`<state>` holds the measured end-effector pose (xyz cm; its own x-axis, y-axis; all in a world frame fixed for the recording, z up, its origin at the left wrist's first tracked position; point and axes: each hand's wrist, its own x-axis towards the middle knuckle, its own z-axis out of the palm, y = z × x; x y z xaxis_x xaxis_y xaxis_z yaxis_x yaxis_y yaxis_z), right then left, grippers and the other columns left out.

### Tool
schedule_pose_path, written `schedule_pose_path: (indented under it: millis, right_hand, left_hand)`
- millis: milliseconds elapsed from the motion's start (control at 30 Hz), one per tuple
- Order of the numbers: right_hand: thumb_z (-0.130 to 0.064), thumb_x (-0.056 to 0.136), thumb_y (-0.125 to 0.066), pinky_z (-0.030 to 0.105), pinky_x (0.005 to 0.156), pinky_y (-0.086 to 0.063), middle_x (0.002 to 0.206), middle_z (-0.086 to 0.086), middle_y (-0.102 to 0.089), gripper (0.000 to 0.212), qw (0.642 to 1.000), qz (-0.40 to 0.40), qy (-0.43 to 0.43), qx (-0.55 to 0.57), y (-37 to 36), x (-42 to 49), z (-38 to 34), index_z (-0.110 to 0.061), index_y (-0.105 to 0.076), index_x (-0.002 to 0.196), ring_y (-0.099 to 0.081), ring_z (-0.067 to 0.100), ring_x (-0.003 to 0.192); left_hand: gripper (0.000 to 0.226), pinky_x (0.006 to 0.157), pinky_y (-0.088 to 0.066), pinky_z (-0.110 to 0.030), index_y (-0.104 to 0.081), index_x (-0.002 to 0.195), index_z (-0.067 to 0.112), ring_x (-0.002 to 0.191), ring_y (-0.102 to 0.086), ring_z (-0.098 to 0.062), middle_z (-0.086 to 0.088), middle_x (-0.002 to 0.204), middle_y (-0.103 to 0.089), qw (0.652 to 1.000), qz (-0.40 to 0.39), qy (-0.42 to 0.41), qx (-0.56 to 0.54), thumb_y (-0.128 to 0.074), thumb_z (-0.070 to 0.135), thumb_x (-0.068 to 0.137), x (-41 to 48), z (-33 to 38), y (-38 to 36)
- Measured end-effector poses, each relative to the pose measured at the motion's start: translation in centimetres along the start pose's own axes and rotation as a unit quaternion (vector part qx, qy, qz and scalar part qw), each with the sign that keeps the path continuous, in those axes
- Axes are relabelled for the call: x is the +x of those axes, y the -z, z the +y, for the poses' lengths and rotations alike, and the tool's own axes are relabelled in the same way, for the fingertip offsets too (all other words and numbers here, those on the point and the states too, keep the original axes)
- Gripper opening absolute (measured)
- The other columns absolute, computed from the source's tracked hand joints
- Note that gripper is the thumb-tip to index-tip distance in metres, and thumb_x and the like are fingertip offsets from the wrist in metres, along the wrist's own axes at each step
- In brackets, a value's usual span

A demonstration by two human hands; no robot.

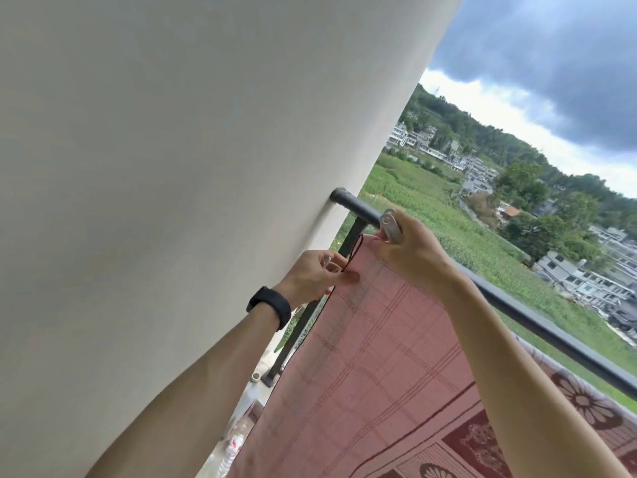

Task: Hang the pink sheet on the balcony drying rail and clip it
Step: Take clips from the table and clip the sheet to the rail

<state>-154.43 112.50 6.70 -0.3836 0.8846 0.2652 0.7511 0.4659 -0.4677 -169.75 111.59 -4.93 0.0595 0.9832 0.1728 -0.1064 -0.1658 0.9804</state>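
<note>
The pink checked sheet (365,343) hangs over the dark balcony rail (537,317), its upper corner close to the wall. My left hand (319,276), with a black band on the wrist, pinches the sheet's edge just below that corner. My right hand (410,251) rests on top of the rail and grips a silver metal clip (391,225) at the sheet's top corner. The rail under my right hand is hidden. A dark thread dangles from the corner between my hands.
A white wall (172,167) fills the left, with the rail's end socket (339,195) fixed into it. A dark post (310,315) runs down from the rail. A patterned dark-red border (482,439) shows at the lower right. Fields and houses lie beyond.
</note>
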Motion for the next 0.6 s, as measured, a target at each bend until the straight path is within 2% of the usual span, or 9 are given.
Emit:
schedule_pose_path:
  millis: [67,133,233,333,400,467,533,600]
  right_hand:
    - [-0.026,0.088,-0.073,0.01,0.054,-0.039,0.098,-0.01,-0.058,0.027,1.0,-0.015,-0.017,-0.018,0.1,0.1,0.3,-0.019,-0.05,0.102,-0.056,0.004,0.08]
    - [-0.028,0.085,-0.075,0.014,0.054,-0.038,0.09,-0.014,-0.051,0.033,0.998,-0.001,-0.014,-0.068,0.0,0.4,0.3,-0.017,-0.049,0.102,-0.048,0.001,0.072]
    - [-0.027,0.087,-0.073,0.018,0.053,-0.038,0.085,-0.014,-0.049,0.03,0.996,0.012,-0.004,-0.085,-0.2,0.8,0.0,-0.016,-0.049,0.1,-0.044,0.002,0.066]
    - [-0.029,0.09,-0.069,0.016,0.047,-0.038,0.082,-0.01,-0.05,0.025,0.997,0.012,-0.024,-0.066,-0.2,1.0,-0.4,-0.014,-0.05,0.096,-0.046,0.006,0.062]
    - [-0.037,0.09,-0.066,0.023,0.051,-0.039,0.08,-0.004,-0.052,0.026,0.998,0.025,-0.033,-0.042,-0.2,1.2,-0.4,-0.017,-0.049,0.091,-0.044,0.009,0.061]
    - [-0.052,0.094,-0.055,0.028,0.055,-0.037,0.076,-0.003,-0.048,0.033,0.998,0.035,-0.028,-0.034,-0.2,1.6,-0.4,-0.021,-0.046,0.086,-0.04,0.012,0.061]
    - [-0.059,0.097,-0.043,0.031,0.058,-0.038,0.075,-0.002,-0.049,0.04,0.998,0.046,-0.017,-0.042,-0.1,1.9,-0.6,-0.021,-0.046,0.083,-0.04,0.014,0.062]
    - [-0.059,0.096,-0.044,0.03,0.059,-0.04,0.071,-0.001,-0.055,0.046,0.998,0.045,0.0,-0.042,0.3,2.2,-1.1,-0.016,-0.052,0.081,-0.044,0.013,0.058]
  left_hand:
    - [0.024,0.044,-0.038,-0.008,-0.066,0.095,0.0,0.044,-0.052,0.007,0.002,0.074,-0.064,1.0,0.018,-0.008,-0.012,-0.081,0.01,0.079,0.0,-0.5,0.1]
    - [0.023,0.044,-0.038,-0.011,-0.067,0.096,0.005,0.045,-0.052,0.006,0.0,0.079,-0.066,1.0,0.017,-0.01,-0.01,-0.081,0.013,0.079,0.1,-0.6,0.1]
    - [0.027,0.047,-0.042,-0.018,-0.068,0.104,0.01,0.046,-0.054,0.003,0.0,0.09,-0.069,0.997,0.011,-0.008,-0.072,-0.078,0.022,0.083,0.1,0.4,-0.1]
    - [0.029,0.052,-0.046,-0.016,-0.072,0.1,0.011,0.065,-0.061,-0.002,0.002,0.089,-0.069,0.994,0.085,-0.044,-0.056,-0.081,0.029,0.08,0.8,1.0,-0.5]
    - [0.025,0.061,-0.054,-0.023,-0.074,0.096,0.013,0.074,-0.066,-0.012,0.0,0.087,-0.072,0.991,0.112,-0.064,-0.045,-0.083,0.03,0.078,1.3,0.8,-0.8]
    - [0.024,0.079,-0.059,-0.037,-0.075,0.098,0.017,0.084,-0.07,-0.017,-0.003,0.089,-0.074,0.99,0.112,-0.072,-0.035,-0.081,0.031,0.08,1.6,0.4,-1.0]
    - [0.023,0.085,-0.058,-0.04,-0.076,0.099,0.019,0.087,-0.07,-0.013,0.001,0.089,-0.075,0.99,0.108,-0.092,-0.003,-0.078,0.035,0.082,1.7,0.0,-1.0]
    - [0.022,0.084,-0.057,-0.037,-0.076,0.098,0.023,0.086,-0.069,-0.01,0.004,0.089,-0.075,0.987,0.108,-0.115,0.035,-0.074,0.04,0.084,1.7,-0.2,-1.0]
